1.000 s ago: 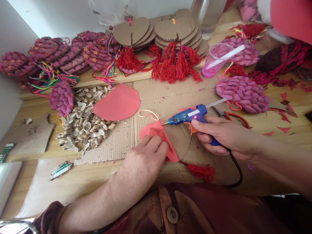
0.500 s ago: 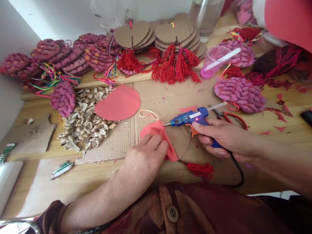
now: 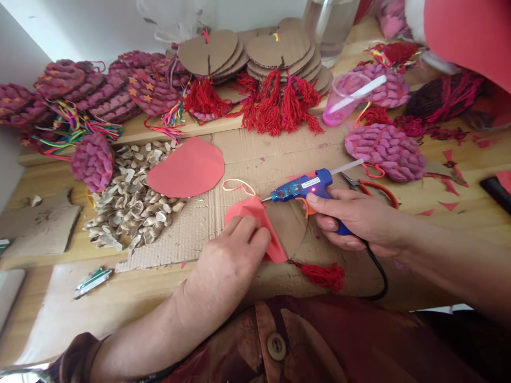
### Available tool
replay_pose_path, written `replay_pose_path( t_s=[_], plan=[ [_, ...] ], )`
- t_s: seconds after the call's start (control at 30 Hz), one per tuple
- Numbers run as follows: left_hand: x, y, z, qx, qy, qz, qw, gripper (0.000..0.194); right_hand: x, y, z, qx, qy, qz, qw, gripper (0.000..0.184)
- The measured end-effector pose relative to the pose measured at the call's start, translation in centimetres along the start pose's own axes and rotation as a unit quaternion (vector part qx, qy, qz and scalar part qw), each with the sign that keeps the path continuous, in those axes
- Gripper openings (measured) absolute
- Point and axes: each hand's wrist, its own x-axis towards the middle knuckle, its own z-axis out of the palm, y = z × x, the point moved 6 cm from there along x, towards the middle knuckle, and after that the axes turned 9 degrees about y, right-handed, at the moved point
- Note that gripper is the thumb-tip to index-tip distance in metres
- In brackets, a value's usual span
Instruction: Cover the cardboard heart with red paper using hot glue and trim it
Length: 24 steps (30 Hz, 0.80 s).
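My right hand (image 3: pixel 347 215) is wrapped round a blue hot glue gun (image 3: pixel 301 188), its red light lit and a glue stick (image 3: pixel 348 166) in its back. The nozzle points left, at the edge of a folded-back sheet of red paper (image 3: pixel 275 242). My left hand (image 3: pixel 237 244) pinches that paper, fingers closed. Under the paper lies a cardboard disc (image 3: pixel 293 226), its right part bare. A looped cord (image 3: pixel 238 185) comes out at the disc's top and a red tassel (image 3: pixel 324 275) at its bottom. Whether the nozzle touches the paper or the card, I cannot tell.
A red paper disc (image 3: pixel 187 167) lies beside a heap of peanut shells (image 3: pixel 139 207). Pliers (image 3: pixel 377 192) lie behind the glue gun. Pink braided discs (image 3: pixel 385 151), stacked cardboard discs (image 3: pixel 207 53) and a pink cup (image 3: pixel 341 106) stand further back. A black cord (image 3: pixel 381 271) trails from the gun.
The whole view has shifted slightly, so everything sits a little further left. Both hands keep their holds on the red paper and the glue gun, with the nozzle still at the paper's edge.
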Motion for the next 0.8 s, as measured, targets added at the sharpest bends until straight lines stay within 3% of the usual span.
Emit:
replay_pose_path(
  t_s=[0.2,0.3,0.4,0.53,0.7,0.8],
  plan=[
    [0.1,-0.3,0.2,0.000,-0.022,-0.031,0.999,0.012,-1.3,1.2,-0.7,-0.021,0.018,0.006,1.000,0.032],
    [0.1,-0.5,-0.3,0.015,0.024,-0.064,0.998,0.034,-1.7,1.8,-0.9,-0.026,0.023,0.006,0.999,0.031],
    [0.0,-0.5,-0.6,0.016,0.081,-0.079,0.993,0.043,-2.0,2.0,-0.9,-0.052,0.011,-0.016,0.998,0.034],
    [-0.4,-0.7,-0.3,0.037,0.088,-0.094,0.991,0.058,-2.4,2.1,-1.1,-0.085,0.011,-0.043,0.995,0.035],
    [-0.1,-0.8,-0.3,0.020,0.111,-0.115,0.987,0.085,-2.5,1.6,-1.5,-0.175,0.031,-0.140,0.974,0.039],
    [-0.3,-1.3,-0.2,-0.012,0.164,-0.150,0.975,0.097,-2.3,1.3,-1.7,-0.216,0.047,-0.193,0.956,0.039]
  ],
)
